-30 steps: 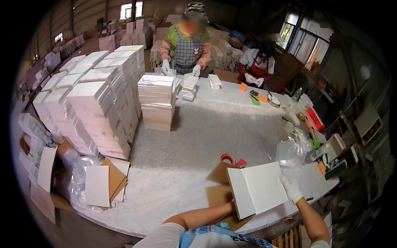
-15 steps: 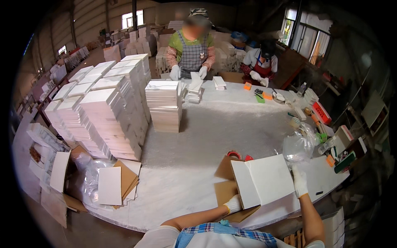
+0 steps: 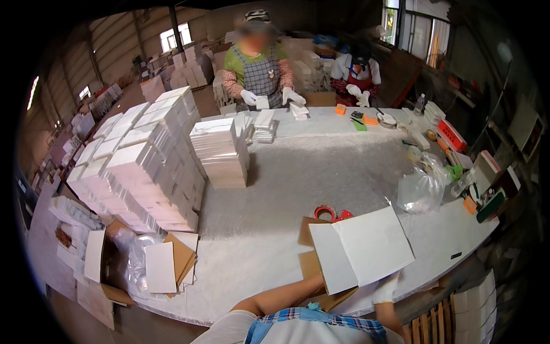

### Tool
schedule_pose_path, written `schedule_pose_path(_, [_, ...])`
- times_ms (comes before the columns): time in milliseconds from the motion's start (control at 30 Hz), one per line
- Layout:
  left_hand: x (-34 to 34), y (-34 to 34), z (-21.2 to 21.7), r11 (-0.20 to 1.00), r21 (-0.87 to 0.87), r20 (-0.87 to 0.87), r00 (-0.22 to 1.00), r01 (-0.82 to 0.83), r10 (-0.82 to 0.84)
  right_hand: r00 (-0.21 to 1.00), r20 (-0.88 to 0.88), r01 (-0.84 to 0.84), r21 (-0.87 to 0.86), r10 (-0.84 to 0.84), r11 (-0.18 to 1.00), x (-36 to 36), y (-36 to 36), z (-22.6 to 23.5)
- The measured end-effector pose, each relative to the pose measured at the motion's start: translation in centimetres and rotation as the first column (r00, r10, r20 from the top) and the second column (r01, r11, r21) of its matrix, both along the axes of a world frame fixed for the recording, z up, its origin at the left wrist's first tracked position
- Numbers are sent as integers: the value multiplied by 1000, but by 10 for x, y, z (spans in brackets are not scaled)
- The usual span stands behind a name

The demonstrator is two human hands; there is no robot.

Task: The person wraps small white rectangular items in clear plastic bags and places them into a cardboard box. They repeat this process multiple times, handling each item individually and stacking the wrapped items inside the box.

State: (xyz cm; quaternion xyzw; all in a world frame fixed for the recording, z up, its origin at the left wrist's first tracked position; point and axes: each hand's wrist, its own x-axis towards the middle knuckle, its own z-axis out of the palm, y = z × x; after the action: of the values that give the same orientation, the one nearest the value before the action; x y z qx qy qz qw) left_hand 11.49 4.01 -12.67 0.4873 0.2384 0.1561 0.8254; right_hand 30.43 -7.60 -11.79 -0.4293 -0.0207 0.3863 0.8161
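In front of me a cardboard box (image 3: 375, 245), white outside, lies tilted on the table, with brown flaps (image 3: 309, 265) folded out at its left. My left forearm reaches to the box's lower left, and the hand itself is hidden behind a white flap (image 3: 332, 258). My right hand (image 3: 385, 290), in a white glove, is at the box's lower right edge. Its fingers are partly covered by the box, so their grip does not show. Just beyond the box sits a red tape dispenser (image 3: 325, 214).
Tall stacks of white tiles (image 3: 149, 172) fill the table's left. An opened carton (image 3: 109, 266) with clear plastic and cardboard sheets (image 3: 161, 268) stand near left. Plastic bags (image 3: 423, 192) and small tools lie at right. Two gloved co-workers stand across the table, one handling tiles (image 3: 298, 110).
My right hand has moved from the box's right side down to its lower edge. My left glove has gone out of sight behind the flap. The far co-worker's hands have shifted among the tiles.
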Motion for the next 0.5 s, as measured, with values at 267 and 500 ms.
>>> schedule_pose_path(267, [32,9,6,975,197,-120,990,102,-79,993,-113,69,249,-42,966,-3,28,-9])
schedule_pose_path(500, [86,20,13,912,368,-180,976,180,-120,997,34,62,236,-72,970,64,38,-9])
